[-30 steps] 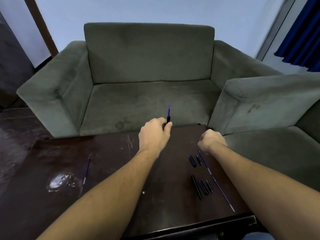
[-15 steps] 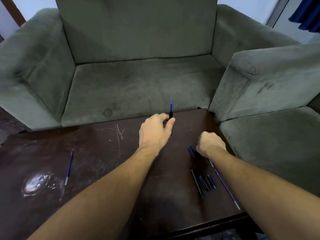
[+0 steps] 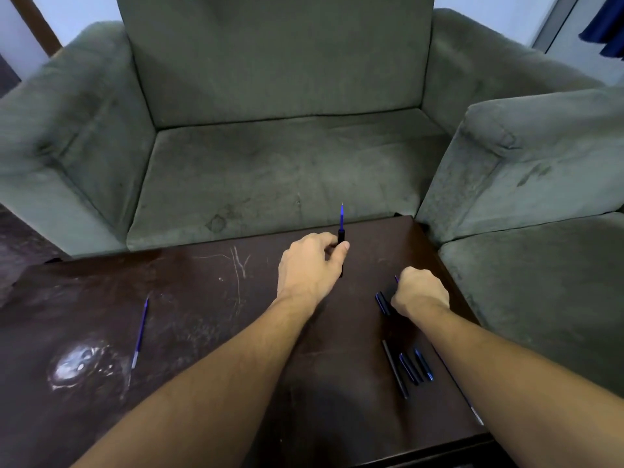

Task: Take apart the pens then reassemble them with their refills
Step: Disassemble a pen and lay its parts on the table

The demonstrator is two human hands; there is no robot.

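A loose refill [image 3: 140,332] lies apart on the table [image 3: 202,298], likely set aside for later. The left hand [image 3: 309,265] pinches a black barrel [image 3: 341,238] upright, its blue refill [image 3: 342,216] poking out, ready for a cap. The right hand [image 3: 418,292] is curled shut over spare parts [image 3: 410,366]; what it grips I cannot tell

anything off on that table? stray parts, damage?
One blue refill lies alone at the table's left, far from the parts by the right hand. Beside it sits a shiny smear, and pale scratches mark the far edge.
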